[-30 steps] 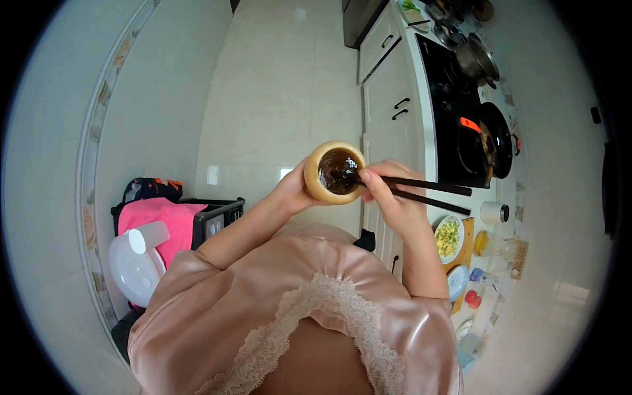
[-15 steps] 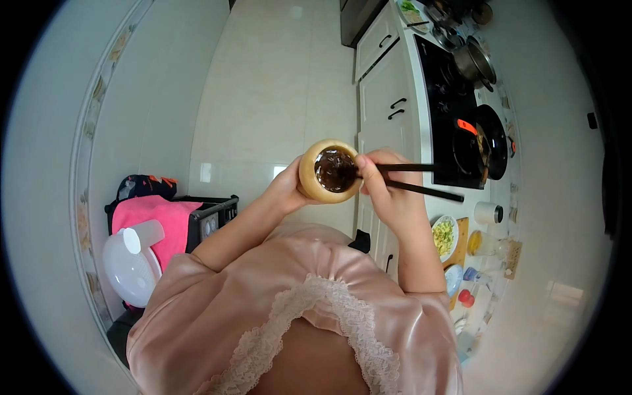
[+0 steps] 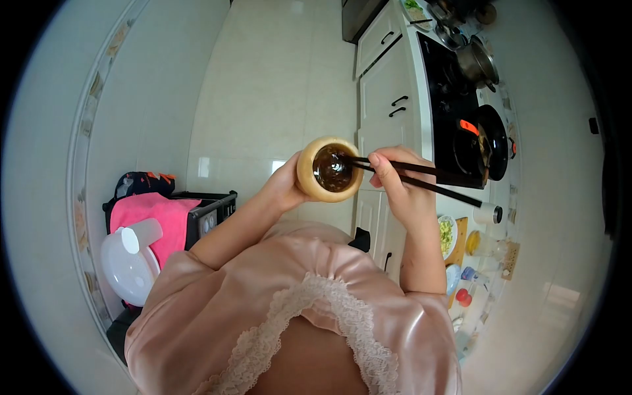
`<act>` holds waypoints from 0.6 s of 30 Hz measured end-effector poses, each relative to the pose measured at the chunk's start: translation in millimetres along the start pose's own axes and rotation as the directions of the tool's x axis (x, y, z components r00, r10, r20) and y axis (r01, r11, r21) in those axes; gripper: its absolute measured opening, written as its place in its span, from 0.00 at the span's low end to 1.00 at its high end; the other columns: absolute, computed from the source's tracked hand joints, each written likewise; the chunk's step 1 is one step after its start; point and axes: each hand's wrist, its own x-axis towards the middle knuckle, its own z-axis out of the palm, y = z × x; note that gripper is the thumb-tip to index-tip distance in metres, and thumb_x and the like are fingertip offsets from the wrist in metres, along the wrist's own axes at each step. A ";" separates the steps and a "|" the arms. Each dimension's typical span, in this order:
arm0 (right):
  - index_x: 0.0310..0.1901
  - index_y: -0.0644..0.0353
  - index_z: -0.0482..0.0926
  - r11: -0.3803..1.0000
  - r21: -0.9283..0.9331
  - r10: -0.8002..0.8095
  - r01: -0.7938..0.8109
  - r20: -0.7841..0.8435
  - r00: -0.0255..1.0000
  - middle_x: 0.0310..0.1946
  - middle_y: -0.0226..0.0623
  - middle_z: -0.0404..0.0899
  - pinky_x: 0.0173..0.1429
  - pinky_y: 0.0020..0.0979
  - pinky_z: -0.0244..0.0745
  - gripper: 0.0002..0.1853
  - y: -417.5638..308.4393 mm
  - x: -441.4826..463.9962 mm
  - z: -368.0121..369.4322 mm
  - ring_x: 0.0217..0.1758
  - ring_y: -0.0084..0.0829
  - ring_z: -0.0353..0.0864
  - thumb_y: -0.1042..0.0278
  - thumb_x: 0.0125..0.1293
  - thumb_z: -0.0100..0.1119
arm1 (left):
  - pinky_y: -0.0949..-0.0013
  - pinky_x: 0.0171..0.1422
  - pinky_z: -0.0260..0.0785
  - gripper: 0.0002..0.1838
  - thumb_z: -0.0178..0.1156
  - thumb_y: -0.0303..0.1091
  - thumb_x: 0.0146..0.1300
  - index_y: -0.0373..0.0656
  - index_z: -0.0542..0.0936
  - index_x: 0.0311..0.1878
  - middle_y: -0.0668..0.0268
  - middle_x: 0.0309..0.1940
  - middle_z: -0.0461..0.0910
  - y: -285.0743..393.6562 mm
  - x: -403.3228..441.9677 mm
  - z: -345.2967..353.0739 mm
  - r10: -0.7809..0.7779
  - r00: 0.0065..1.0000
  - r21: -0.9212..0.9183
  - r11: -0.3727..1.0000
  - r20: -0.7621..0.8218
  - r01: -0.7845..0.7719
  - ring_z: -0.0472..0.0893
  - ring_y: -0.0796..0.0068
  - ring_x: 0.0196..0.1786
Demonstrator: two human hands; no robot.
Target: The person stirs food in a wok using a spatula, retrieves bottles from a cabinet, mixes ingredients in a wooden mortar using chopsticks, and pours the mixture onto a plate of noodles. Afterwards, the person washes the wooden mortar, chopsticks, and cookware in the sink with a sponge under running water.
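A pale wooden bowl [image 3: 305,178] with thick walls is held up in front of my body, its mouth facing the camera. Dark brown liquid [image 3: 331,170] with small bits and bright reflections lies inside. My left hand [image 3: 287,182] grips the bowl from its left side, most of the fingers hidden beneath it. My right hand [image 3: 405,187] is closed around a pair of dark chopsticks [image 3: 447,192]. Their tips reach over the bowl's right rim into the liquid, and their thick ends point right, towards the counter.
On the right, a counter holds a black hob [image 3: 444,85], a steel pot [image 3: 475,64], a dark frying pan [image 3: 492,141] and a plate of chopped food [image 3: 447,237]. At left, a pink cloth [image 3: 151,220] and a white lid-like item [image 3: 128,270] lie on a black cart [image 3: 217,214].
My right hand has shifted slightly right and back from the bowl, so more of the chopsticks shows between hand and rim. The bowl has barely moved.
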 end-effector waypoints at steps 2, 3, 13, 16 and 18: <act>0.34 0.69 0.79 0.980 0.131 0.147 -0.148 0.020 0.989 0.23 0.38 0.78 0.26 0.23 0.71 0.12 7.1 -1.0 2.6 0.20 0.23 0.76 0.66 0.64 0.58 | 0.49 0.58 0.72 0.22 0.36 0.48 0.72 0.45 0.70 0.59 0.62 0.55 0.75 3.5 0.8 1.1 -0.019 1.000 -0.024 1.000 -0.010 0.018 0.75 0.64 0.57; 0.34 0.69 0.78 0.941 0.242 0.232 -0.234 0.039 0.972 0.23 0.38 0.78 0.26 0.23 0.72 0.12 12.2 -1.4 4.3 0.20 0.24 0.76 0.66 0.65 0.58 | 0.49 0.58 0.72 0.22 0.36 0.48 0.72 0.45 0.70 0.58 0.62 0.54 0.75 4.4 1.4 1.2 -0.028 0.999 -0.037 0.999 -0.016 0.027 0.76 0.64 0.56; 0.33 0.66 0.76 0.550 0.764 0.431 -0.337 0.085 0.898 0.22 0.37 0.77 0.25 0.26 0.79 0.14 69.1 0.7 19.7 0.19 0.24 0.77 0.61 0.67 0.56 | 0.48 0.57 0.71 0.22 0.38 0.49 0.72 0.46 0.70 0.58 0.63 0.55 0.74 11.7 9.3 -14.4 -0.033 0.999 -0.056 0.998 -0.001 0.033 0.76 0.65 0.56; 0.34 0.65 0.75 0.525 0.787 0.442 -0.323 0.072 0.894 0.20 0.35 0.75 0.24 0.24 0.77 0.14 64.8 1.4 19.9 0.18 0.23 0.76 0.61 0.69 0.52 | 0.47 0.58 0.71 0.23 0.38 0.50 0.72 0.46 0.69 0.60 0.62 0.56 0.73 13.1 7.5 -10.6 -0.044 0.999 -0.085 0.995 -0.006 0.043 0.75 0.64 0.57; 0.34 0.64 0.75 0.524 0.793 0.444 -0.311 0.057 0.894 0.20 0.34 0.75 0.23 0.23 0.76 0.14 62.8 2.0 19.5 0.17 0.22 0.75 0.61 0.70 0.50 | 0.46 0.58 0.70 0.23 0.39 0.50 0.72 0.46 0.69 0.60 0.62 0.57 0.73 14.3 7.3 -8.9 -0.046 0.999 -0.084 0.995 -0.010 0.045 0.74 0.63 0.58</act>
